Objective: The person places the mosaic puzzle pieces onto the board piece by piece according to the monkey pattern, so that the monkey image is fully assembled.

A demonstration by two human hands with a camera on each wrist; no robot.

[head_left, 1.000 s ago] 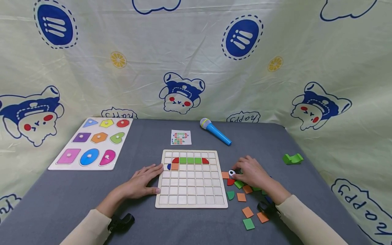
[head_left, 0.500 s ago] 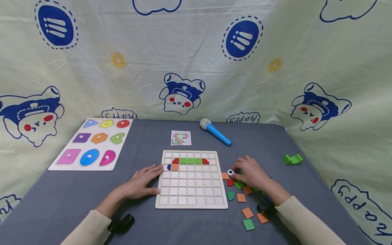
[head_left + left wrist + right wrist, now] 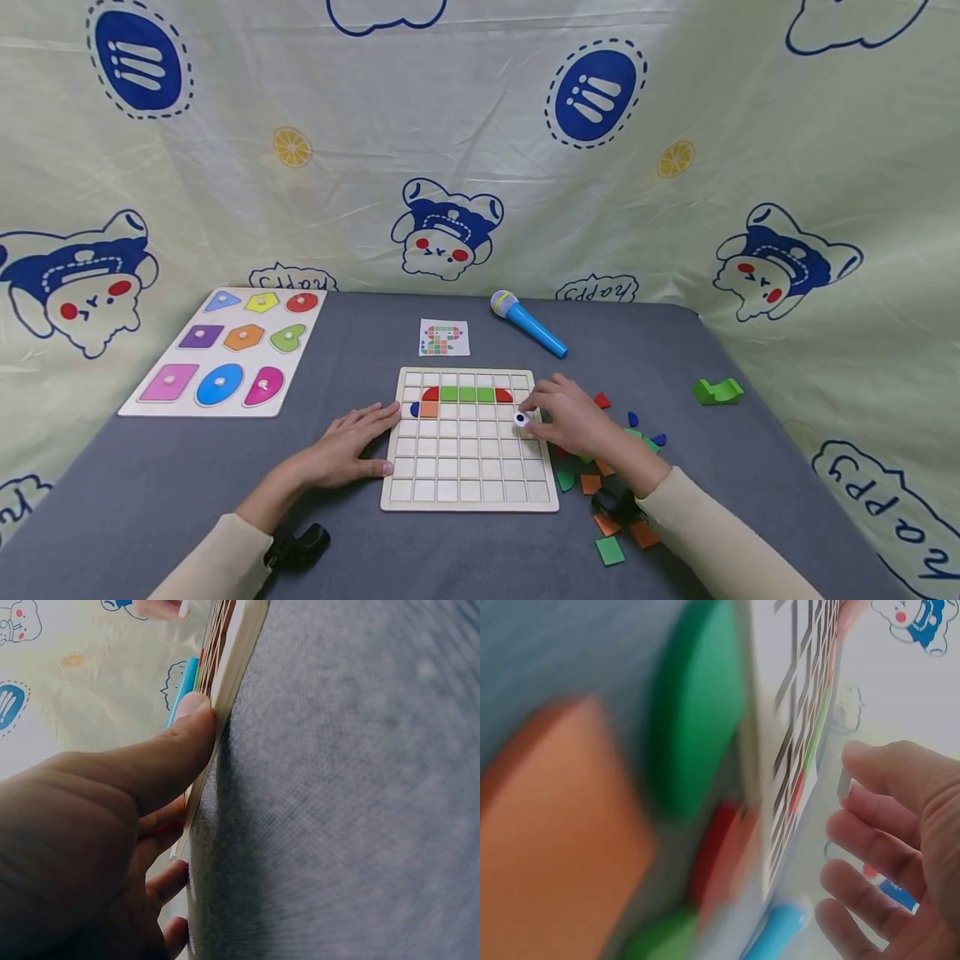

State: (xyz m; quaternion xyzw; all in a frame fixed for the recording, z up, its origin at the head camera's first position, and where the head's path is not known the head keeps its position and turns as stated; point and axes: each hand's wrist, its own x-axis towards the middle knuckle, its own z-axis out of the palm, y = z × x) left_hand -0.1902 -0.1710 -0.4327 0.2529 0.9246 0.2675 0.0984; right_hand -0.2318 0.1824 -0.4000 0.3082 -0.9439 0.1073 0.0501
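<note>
My right hand pinches a small white eye tile with a black dot, between thumb and index finger, over the right side of the wooden grid board. In the right wrist view the tile shows edge-on, apart from the board. My left hand rests along the board's left edge, fingers fairly straight, thumb against the rim. Near the top of the grid lie green squares, red rounded pieces, an orange square and a blue piece.
Loose orange, green, red and blue tiles lie right of the board, partly under my right arm. Behind it are a pattern card and a blue microphone. A shape puzzle lies left, a green curved block far right.
My right hand has lifted the eye tile from the loose pieces and carried it left over the board. My left hand keeps its place at the board's edge.
</note>
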